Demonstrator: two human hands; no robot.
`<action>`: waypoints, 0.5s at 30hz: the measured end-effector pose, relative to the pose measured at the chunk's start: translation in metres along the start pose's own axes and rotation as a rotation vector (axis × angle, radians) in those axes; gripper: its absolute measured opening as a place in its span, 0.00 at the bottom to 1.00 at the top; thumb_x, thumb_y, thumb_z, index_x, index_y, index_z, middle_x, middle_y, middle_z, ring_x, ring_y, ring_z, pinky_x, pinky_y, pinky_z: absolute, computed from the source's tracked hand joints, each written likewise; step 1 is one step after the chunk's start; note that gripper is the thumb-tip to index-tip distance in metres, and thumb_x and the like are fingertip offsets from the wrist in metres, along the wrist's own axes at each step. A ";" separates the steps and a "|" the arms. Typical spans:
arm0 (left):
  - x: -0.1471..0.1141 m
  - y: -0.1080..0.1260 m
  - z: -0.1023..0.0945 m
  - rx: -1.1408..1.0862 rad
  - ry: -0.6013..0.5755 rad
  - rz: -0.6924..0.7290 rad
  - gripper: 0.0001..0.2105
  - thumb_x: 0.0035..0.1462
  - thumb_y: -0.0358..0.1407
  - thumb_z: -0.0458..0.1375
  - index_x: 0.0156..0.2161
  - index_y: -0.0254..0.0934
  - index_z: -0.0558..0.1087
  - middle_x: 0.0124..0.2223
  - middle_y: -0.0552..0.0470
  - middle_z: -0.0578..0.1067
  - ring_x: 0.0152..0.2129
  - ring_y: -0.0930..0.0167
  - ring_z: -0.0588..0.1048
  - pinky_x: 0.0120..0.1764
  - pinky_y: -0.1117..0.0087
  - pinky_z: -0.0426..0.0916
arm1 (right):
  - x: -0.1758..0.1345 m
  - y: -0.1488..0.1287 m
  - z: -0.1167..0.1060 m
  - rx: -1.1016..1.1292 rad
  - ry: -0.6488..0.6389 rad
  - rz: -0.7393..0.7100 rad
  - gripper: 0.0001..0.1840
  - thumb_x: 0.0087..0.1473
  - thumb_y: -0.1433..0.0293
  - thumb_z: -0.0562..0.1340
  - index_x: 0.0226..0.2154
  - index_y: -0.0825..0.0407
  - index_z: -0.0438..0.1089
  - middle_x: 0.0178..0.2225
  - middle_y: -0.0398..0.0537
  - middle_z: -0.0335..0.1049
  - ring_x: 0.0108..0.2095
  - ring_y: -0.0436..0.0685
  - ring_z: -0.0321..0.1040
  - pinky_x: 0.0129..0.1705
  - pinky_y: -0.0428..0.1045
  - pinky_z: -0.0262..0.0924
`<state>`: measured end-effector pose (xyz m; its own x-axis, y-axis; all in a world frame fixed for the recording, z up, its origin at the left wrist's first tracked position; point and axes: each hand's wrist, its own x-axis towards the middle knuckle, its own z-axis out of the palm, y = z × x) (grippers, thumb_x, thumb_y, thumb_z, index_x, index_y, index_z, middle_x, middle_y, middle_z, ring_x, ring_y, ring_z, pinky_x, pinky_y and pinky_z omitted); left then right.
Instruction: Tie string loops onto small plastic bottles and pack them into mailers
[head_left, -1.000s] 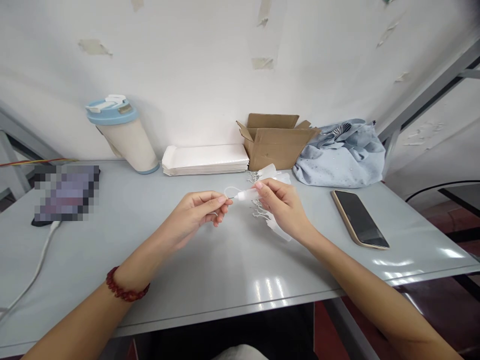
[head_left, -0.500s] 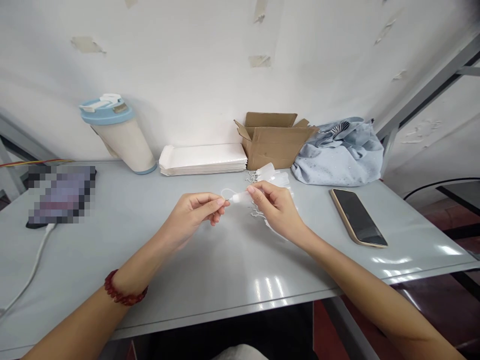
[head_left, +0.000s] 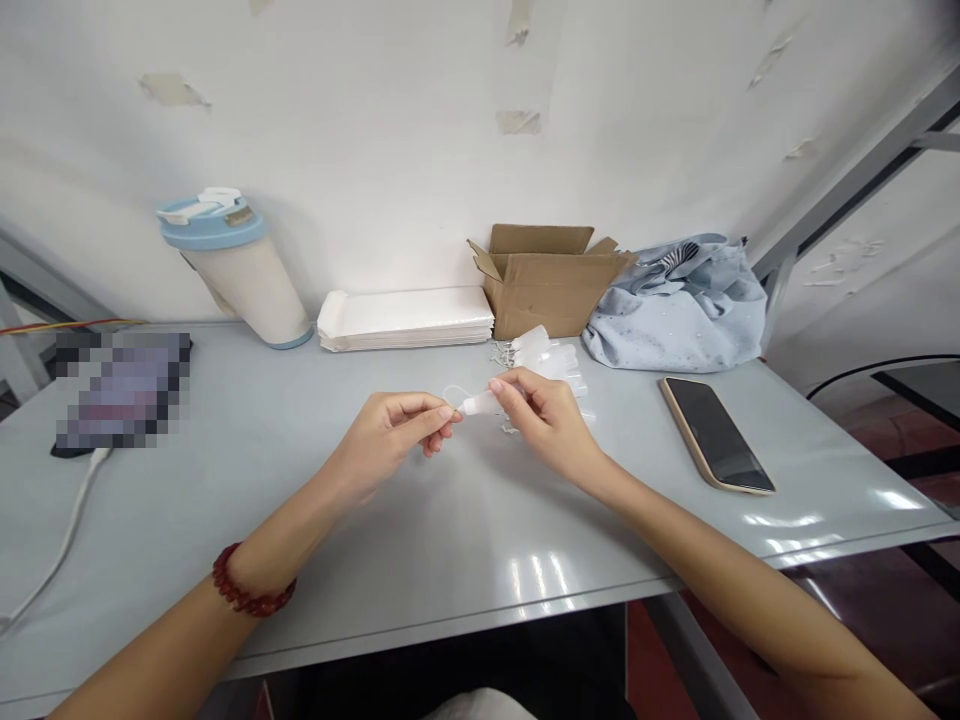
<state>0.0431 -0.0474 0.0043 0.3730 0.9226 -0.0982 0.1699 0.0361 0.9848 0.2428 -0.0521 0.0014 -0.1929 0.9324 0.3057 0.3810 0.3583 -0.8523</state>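
Pinching a small white bottle (head_left: 482, 402) at its body, the right hand (head_left: 544, 415) has a narrow grip, while the left hand (head_left: 401, 435) has thumb and forefinger closed at the bottle's tip; exactly what they pinch is too small to tell. The bottle is tilted nearly flat above the worktop (head_left: 420, 560), between its front and back edges, with a thin white loop (head_left: 454, 389) arching beside its tip. Beyond the right hand, more white bottles (head_left: 544, 350) lie before a cardboard box (head_left: 551, 295) at the back edge. A phone (head_left: 716, 435) lies toward the right edge.
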 end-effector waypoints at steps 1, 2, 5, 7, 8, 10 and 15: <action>0.000 0.000 0.000 0.010 -0.002 0.001 0.11 0.56 0.40 0.58 0.25 0.36 0.74 0.24 0.56 0.69 0.22 0.74 0.66 0.31 0.71 0.62 | 0.000 0.000 0.001 0.002 0.000 0.004 0.21 0.59 0.54 0.53 0.29 0.53 0.66 0.19 0.38 0.55 0.20 0.47 0.50 0.24 0.46 0.48; 0.000 0.000 0.000 0.019 -0.004 0.003 0.12 0.56 0.40 0.58 0.25 0.36 0.73 0.24 0.56 0.69 0.22 0.74 0.66 0.32 0.70 0.62 | -0.001 0.001 0.001 0.002 -0.001 0.007 0.21 0.59 0.54 0.53 0.29 0.53 0.66 0.19 0.38 0.54 0.20 0.47 0.50 0.24 0.46 0.48; 0.001 -0.001 0.000 0.042 -0.013 0.009 0.13 0.57 0.41 0.57 0.25 0.36 0.73 0.23 0.55 0.69 0.23 0.74 0.66 0.33 0.70 0.62 | -0.001 0.002 0.003 -0.006 -0.001 0.013 0.20 0.59 0.54 0.53 0.29 0.53 0.66 0.18 0.38 0.54 0.20 0.47 0.50 0.23 0.46 0.47; 0.001 -0.002 0.001 0.058 -0.014 0.015 0.13 0.57 0.42 0.57 0.26 0.36 0.73 0.24 0.55 0.69 0.23 0.73 0.66 0.32 0.70 0.62 | -0.002 0.002 0.003 -0.011 -0.004 0.012 0.21 0.59 0.53 0.52 0.29 0.53 0.66 0.19 0.38 0.54 0.20 0.47 0.50 0.23 0.46 0.47; 0.001 -0.002 0.001 0.068 -0.013 0.019 0.13 0.57 0.42 0.56 0.26 0.36 0.73 0.24 0.55 0.69 0.23 0.73 0.66 0.32 0.70 0.62 | -0.001 0.002 0.003 -0.012 -0.005 0.012 0.21 0.59 0.53 0.52 0.29 0.53 0.66 0.19 0.38 0.55 0.20 0.47 0.50 0.23 0.46 0.47; 0.001 -0.002 0.001 0.094 -0.009 0.024 0.13 0.57 0.42 0.56 0.26 0.36 0.73 0.23 0.55 0.69 0.22 0.73 0.66 0.31 0.70 0.63 | -0.001 0.001 0.003 -0.009 -0.006 0.014 0.21 0.59 0.53 0.52 0.29 0.53 0.66 0.19 0.38 0.55 0.20 0.47 0.50 0.23 0.46 0.47; 0.003 0.001 -0.003 0.123 -0.039 0.024 0.12 0.55 0.43 0.58 0.31 0.36 0.77 0.28 0.53 0.73 0.22 0.74 0.67 0.31 0.70 0.64 | 0.001 -0.001 -0.002 0.032 0.020 0.015 0.20 0.59 0.54 0.54 0.29 0.53 0.67 0.19 0.38 0.54 0.20 0.46 0.50 0.23 0.45 0.47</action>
<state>0.0421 -0.0433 0.0058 0.4131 0.9069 -0.0831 0.2705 -0.0350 0.9621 0.2443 -0.0515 0.0037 -0.1696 0.9385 0.3009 0.3549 0.3430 -0.8697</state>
